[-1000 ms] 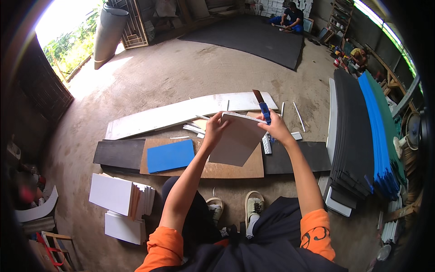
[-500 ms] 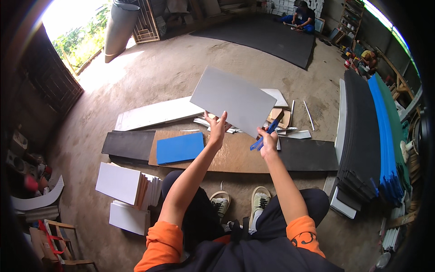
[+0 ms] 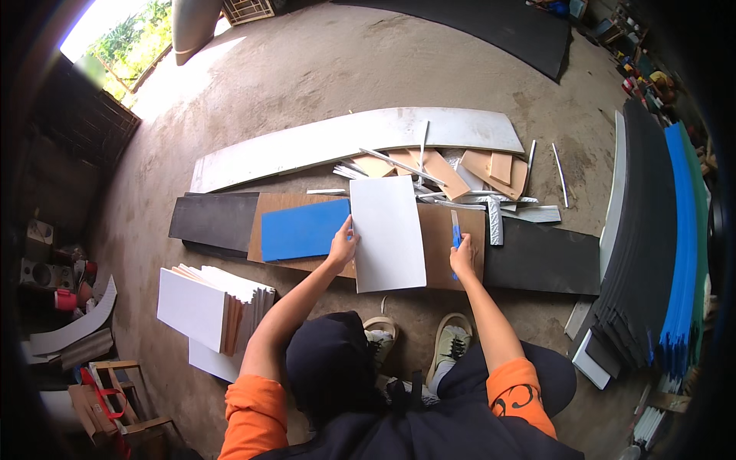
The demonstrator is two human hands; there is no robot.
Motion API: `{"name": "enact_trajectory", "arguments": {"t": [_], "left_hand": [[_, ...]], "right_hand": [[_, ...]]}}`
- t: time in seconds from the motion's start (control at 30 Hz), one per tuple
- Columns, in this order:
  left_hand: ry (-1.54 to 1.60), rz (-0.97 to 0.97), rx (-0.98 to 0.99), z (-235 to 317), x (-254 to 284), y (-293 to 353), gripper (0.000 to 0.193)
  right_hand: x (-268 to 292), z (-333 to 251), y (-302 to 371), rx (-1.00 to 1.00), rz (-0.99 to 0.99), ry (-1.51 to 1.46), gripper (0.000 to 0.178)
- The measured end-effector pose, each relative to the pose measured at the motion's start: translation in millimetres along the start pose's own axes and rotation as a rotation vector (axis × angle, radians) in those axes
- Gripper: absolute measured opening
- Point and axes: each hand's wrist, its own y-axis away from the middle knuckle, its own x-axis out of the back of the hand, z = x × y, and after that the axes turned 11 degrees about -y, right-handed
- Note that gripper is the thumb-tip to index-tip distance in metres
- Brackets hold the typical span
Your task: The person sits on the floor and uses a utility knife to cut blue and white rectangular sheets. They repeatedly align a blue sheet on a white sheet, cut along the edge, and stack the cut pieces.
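Note:
My left hand (image 3: 343, 244) grips the left edge of a white rectangular foam board (image 3: 389, 239), which is over the brown wooden board (image 3: 454, 270). In my right hand (image 3: 462, 258) is a blue utility knife (image 3: 457, 232), its blade pointing away from me, a little right of the foam board and apart from it. A blue rectangular sheet (image 3: 300, 231) lies flat on the brown board, just left of my left hand. Whether the foam board rests fully flat I cannot tell.
White boards (image 3: 193, 308) are stacked at my left knee. Beyond the brown board lie a long white panel (image 3: 368, 130) and offcuts (image 3: 491, 172). Black slabs (image 3: 540, 257) lie at the right end. Tall stacks of black sheets (image 3: 640, 230) and blue sheets (image 3: 681, 253) stand farther right.
The foam board has come down from in front of me to the brown board and turned upright lengthwise. My right hand has let go of it, still holding the knife. The view has tilted down.

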Motion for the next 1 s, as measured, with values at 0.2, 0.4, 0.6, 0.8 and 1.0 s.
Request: {"name": "enact_trajectory", "arguments": {"t": [0.2,0.4,0.6,0.8,1.0], "left_hand": [[0.002,0.122,0.039,-23.1,-33.9,4.9,0.054],[0.096,0.520,-0.015,-13.6,-21.3,27.7,0.031],[0.382,0.766,0.371,-99.6,13.5,52.3,0.052],[0.797,0.660,0.313,-101.0,27.4,50.3,0.066],[0.770,0.702,0.315,-104.2,41.0,43.8,0.058]], "right_hand": [[-26.3,12.3,-13.2,0.154,-0.023,0.071,0.045],[-48.0,-77.2,-54.8,0.551,0.006,-0.013,0.038],[-160.9,-171.3,-56.1,0.879,-0.488,-0.109,0.038],[-226.3,-186.2,-34.2,0.819,-0.566,0.110,0.044],[-220.5,-172.2,-42.9,0.395,-0.798,-0.082,0.036]]}}
